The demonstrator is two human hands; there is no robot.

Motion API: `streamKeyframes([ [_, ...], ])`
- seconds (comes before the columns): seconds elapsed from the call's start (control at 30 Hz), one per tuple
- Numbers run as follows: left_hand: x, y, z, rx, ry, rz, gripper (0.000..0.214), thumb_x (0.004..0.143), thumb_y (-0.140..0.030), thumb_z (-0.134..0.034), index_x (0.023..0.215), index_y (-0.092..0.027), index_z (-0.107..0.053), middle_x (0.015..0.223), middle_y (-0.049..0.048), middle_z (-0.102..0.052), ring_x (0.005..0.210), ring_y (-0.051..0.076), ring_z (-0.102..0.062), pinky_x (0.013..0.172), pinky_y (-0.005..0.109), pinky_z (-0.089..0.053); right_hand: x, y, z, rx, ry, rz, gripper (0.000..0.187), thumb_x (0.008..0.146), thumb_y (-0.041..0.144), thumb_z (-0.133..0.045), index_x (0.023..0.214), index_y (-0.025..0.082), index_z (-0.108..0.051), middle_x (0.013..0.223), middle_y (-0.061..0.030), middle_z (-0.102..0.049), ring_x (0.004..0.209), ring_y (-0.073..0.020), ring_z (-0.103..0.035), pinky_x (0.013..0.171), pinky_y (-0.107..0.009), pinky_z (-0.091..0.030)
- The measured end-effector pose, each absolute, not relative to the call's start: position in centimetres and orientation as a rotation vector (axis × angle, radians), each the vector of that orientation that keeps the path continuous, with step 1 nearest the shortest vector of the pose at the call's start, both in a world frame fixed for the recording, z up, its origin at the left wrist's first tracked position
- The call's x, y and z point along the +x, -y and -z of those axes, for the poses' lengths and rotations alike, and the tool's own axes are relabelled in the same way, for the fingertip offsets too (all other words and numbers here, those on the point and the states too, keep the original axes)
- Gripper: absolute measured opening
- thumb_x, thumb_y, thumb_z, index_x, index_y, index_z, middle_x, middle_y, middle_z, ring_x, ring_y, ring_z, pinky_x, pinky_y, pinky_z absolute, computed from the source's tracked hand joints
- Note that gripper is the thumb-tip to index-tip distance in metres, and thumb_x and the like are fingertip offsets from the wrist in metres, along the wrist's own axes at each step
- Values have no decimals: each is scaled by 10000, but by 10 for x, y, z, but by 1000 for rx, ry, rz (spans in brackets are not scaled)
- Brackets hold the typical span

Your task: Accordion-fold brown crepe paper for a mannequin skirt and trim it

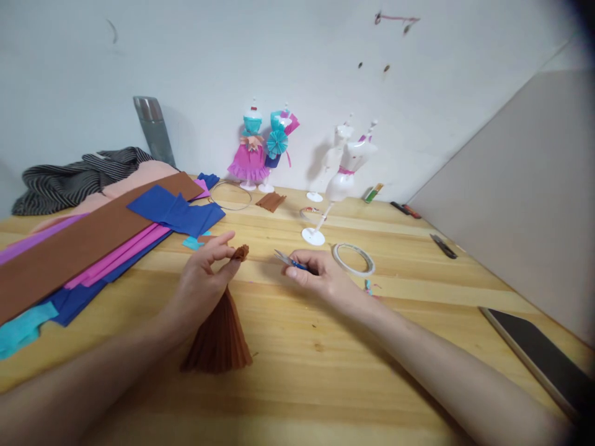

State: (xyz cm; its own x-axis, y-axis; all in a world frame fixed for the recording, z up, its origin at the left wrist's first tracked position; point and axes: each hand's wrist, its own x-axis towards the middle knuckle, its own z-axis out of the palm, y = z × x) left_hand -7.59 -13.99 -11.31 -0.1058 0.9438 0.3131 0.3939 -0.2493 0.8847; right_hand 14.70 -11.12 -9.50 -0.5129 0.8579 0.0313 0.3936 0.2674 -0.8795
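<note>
My left hand (pixel 209 272) pinches the gathered top of a piece of pleated brown crepe paper (pixel 223 337). Below the fingers the paper fans out like a skirt toward the table, and its bunched tip sticks up past the thumb. To the right, my right hand (pixel 309 272) is closed around a small pair of scissors (pixel 297 265) with blue handles. Their blades point left toward the bunched tip, apart from it. Just behind my right hand stands a white mini dress form (pixel 341 183) with a pink band at its waist.
Stacked crepe paper strips (pixel 93 248) and a striped cloth (pixel 79 176) lie at left, near a bottle (pixel 155 130). Two dressed forms (pixel 251 148) stand by the wall. A tape roll (pixel 339 257), a cutter (pixel 443 246) and a phone (pixel 534 353) lie at right.
</note>
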Motion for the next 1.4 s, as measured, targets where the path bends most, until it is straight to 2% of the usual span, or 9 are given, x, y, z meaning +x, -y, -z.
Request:
streamKeyframes([
  [0.1, -89, 130, 106, 1689, -1489, -1367, 176, 724, -353, -645, 708, -188, -702, 1340, 146, -570, 1289, 322, -475, 1121, 500, -277, 144, 112, 96, -1116, 1935, -1225, 278, 708, 444, -595, 684, 179, -514, 604, 40, -407, 567, -96, -340, 546, -259, -254],
  [0.3, -92, 129, 97, 1800, -1411, -1419, 146, 758, -312, -620, 735, -193, -702, 1207, 110, -667, 1156, 278, -589, 1035, 427, -415, 141, 112, 102, -1116, 1792, -1254, 230, 667, 384, -616, 662, 172, -528, 568, 49, -406, 537, -84, -328, 524, -252, -238],
  [0.43, -75, 146, 99, 1970, -1297, -1285, 181, 839, -292, -564, 819, -206, -722, 868, 40, -750, 837, 194, -679, 793, 312, -523, 137, 121, 99, -1064, 1776, -1232, 316, 677, 336, -654, 930, 152, -602, 545, 101, -279, 501, -73, -245, 511, -245, -204],
  [0.53, -67, 155, 98, 2092, -1263, -1191, 192, 855, -236, -540, 858, -221, -731, 816, 17, -747, 788, 170, -671, 763, 285, -504, 132, 132, 93, -1014, 1812, -1258, 538, 676, 285, -684, 1176, 149, -537, 555, 115, -265, 501, -75, -236, 510, -238, -213],
  [0.6, -64, 157, 96, 2109, -1261, -1166, 201, 854, -218, -533, 872, -222, -733, 829, 15, -749, 814, 172, -671, 771, 275, -499, 126, 138, 90, -1017, 1841, -1269, 593, 664, 279, -710, 1210, 161, -515, 559, 114, -285, 503, -77, -260, 505, -234, -222],
  [0.77, -61, 158, 95, 2090, -1285, -1107, 208, 837, -192, -528, 878, -214, -731, 868, 24, -750, 834, 181, -677, 773, 270, -495, 114, 141, 87, -1041, 1807, -1268, 480, 650, 311, -739, 1068, 184, -539, 544, 115, -301, 498, -71, -273, 485, -225, -223],
  [0.97, -60, 158, 94, 2024, -1297, -982, 258, 829, -177, -485, 814, -211, -741, 749, 17, -732, 787, 193, -681, 751, 272, -490, 104, 137, 85, -1034, 1702, -1334, 315, 641, 334, -730, 836, 182, -534, 510, 119, -287, 477, -63, -252, 463, -225, -193],
  [1.13, -63, 156, 87, 1781, -1205, -958, 259, 830, -214, -499, 903, -193, -747, 792, -11, -734, 834, 196, -675, 771, 259, -489, 96, 132, 78, -1051, 1634, -1354, 275, 630, 332, -728, 758, 181, -537, 508, 114, -310, 475, -63, -278, 475, -227, -220],
  [1.4, -75, 147, 77, 1733, -1220, -884, 249, 829, -233, -503, 840, -162, -742, 737, -17, -718, 736, 184, -647, 684, 248, -462, 81, 123, 73, -1046, 1543, -1388, 206, 646, 309, -678, 673, 174, -525, 507, 100, -315, 489, -59, -290, 482, -215, -254],
])
